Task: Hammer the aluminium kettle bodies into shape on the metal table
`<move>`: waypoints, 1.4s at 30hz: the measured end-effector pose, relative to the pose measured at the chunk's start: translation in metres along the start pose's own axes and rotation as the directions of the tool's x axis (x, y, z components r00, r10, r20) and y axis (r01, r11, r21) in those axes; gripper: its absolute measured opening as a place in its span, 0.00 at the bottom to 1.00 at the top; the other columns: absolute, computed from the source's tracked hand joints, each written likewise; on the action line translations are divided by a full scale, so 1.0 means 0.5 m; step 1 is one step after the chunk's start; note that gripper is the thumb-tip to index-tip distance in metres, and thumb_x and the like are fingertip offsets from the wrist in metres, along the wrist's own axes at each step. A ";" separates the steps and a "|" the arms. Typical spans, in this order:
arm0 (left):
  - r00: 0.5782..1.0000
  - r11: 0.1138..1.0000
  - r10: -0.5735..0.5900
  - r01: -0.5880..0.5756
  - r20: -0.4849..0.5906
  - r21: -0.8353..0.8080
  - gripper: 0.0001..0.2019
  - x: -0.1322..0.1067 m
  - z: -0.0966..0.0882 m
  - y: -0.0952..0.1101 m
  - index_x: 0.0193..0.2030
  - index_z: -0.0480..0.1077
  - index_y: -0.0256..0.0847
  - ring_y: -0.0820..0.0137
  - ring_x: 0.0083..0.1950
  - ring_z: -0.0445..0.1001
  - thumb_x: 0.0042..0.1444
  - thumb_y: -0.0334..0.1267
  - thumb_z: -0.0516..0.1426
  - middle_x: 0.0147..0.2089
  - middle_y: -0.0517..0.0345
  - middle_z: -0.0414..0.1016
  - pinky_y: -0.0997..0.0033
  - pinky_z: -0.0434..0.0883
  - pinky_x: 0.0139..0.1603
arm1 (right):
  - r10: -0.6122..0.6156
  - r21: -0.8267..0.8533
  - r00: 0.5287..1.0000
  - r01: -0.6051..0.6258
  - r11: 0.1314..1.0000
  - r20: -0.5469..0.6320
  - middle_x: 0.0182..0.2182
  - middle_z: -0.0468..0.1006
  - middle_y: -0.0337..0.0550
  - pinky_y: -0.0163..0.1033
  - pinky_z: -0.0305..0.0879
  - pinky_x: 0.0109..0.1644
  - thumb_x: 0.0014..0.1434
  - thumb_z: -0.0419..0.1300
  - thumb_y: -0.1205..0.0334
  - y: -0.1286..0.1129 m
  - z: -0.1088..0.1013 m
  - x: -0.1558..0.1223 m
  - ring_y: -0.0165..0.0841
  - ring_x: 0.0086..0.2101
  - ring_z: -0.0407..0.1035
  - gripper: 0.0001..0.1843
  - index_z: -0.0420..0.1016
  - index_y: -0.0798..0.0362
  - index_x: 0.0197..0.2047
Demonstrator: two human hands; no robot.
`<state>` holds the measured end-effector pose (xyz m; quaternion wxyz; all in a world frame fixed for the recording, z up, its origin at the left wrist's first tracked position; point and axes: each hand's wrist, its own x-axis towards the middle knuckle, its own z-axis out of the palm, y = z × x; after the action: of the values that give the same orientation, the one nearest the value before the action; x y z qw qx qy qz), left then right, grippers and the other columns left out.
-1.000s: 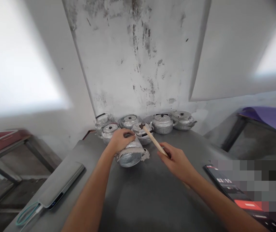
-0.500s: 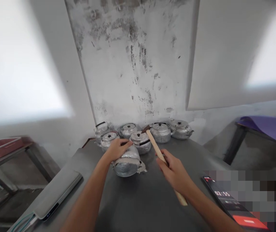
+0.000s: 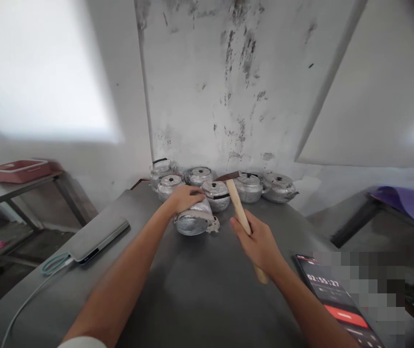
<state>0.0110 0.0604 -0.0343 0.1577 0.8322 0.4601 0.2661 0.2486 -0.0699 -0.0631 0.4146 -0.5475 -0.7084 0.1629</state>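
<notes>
Hammer (image 3: 240,208) has turned sidelong, gripped by right hand (image 3: 259,242); left hand (image 3: 185,199) still holds pot (image 3: 192,224) steady toward surface's (image 3: 192,295) far edge.

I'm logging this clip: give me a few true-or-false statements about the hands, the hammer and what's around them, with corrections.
1. The right hand grips the hammer by its wooden handle. True.
2. The hammer's head is at the end nearest the person. False: the head is at the far end, toward the kettles.
3. The left hand is on a metal pot. True.
4. The phone lies to the person's left. False: the phone is on the right.
5. The pink basket sits among the kettles. False: the basket is on another table, at left.
</notes>
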 end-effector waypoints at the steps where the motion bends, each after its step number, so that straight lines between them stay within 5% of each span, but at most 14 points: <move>1: 1.000 1.000 -0.004 0.004 -0.009 -0.001 0.19 0.001 0.001 0.000 0.51 0.82 0.46 0.55 0.55 0.78 0.62 0.50 0.55 0.53 0.56 0.82 0.63 0.69 0.60 | -0.029 -0.035 1.000 0.029 0.999 0.006 0.21 0.62 0.32 0.34 0.56 0.29 0.70 0.52 0.46 0.003 -0.002 0.001 0.31 0.23 0.61 0.18 0.60 0.47 0.31; 7: 1.000 1.000 -0.007 0.007 0.015 0.006 0.20 0.000 -0.002 0.000 0.53 0.81 0.44 0.55 0.55 0.77 0.64 0.49 0.53 0.56 0.55 0.81 0.64 0.70 0.57 | -0.114 -0.441 0.985 0.160 0.883 0.130 0.27 0.77 0.37 0.37 0.51 0.33 0.69 0.52 0.55 0.014 -0.018 0.008 0.34 0.29 0.71 0.11 0.68 0.48 0.35; 14: 0.999 0.999 -0.040 0.040 0.006 -0.013 0.18 -0.005 -0.006 0.014 0.52 0.81 0.47 0.57 0.58 0.76 0.63 0.46 0.54 0.56 0.59 0.81 0.65 0.69 0.60 | 0.034 -0.538 0.965 0.116 0.835 0.260 0.25 0.81 0.41 0.38 0.44 0.30 0.60 0.58 0.61 0.009 -0.007 0.009 0.37 0.28 0.74 0.11 0.74 0.50 0.26; 18: 0.999 0.999 -0.036 0.036 -0.006 -0.019 0.17 -0.008 -0.003 0.022 0.50 0.81 0.45 0.57 0.56 0.76 0.63 0.45 0.54 0.54 0.59 0.82 0.65 0.69 0.59 | 0.133 -0.590 0.948 0.066 0.804 0.289 0.30 0.84 0.46 0.38 0.50 0.31 0.57 0.59 0.62 0.019 -0.002 0.007 0.40 0.31 0.77 0.09 0.80 0.50 0.29; 30: 0.999 0.999 -0.039 0.039 -0.017 0.001 0.17 -0.006 0.002 0.020 0.49 0.82 0.45 0.58 0.56 0.76 0.62 0.46 0.54 0.54 0.58 0.82 0.64 0.67 0.60 | 0.261 -0.608 0.917 -0.026 0.794 0.302 0.37 0.86 0.54 0.42 0.64 0.37 0.61 0.57 0.58 0.042 0.027 -0.012 0.48 0.39 0.81 0.13 0.84 0.52 0.37; 42: 0.999 0.999 -0.049 0.049 -0.021 -0.005 0.17 -0.011 -0.003 0.028 0.50 0.82 0.46 0.58 0.55 0.77 0.63 0.45 0.54 0.54 0.59 0.82 0.66 0.69 0.58 | 0.290 -0.485 0.890 -0.091 0.870 0.353 0.35 0.84 0.51 0.39 0.56 0.33 0.64 0.58 0.56 0.038 0.027 -0.005 0.45 0.37 0.78 0.13 0.80 0.52 0.32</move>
<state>0.0173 0.0482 -0.0276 0.1610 0.8176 0.4813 0.2721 0.2508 -0.0625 -0.0853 0.0962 -0.6505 -0.7391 0.1458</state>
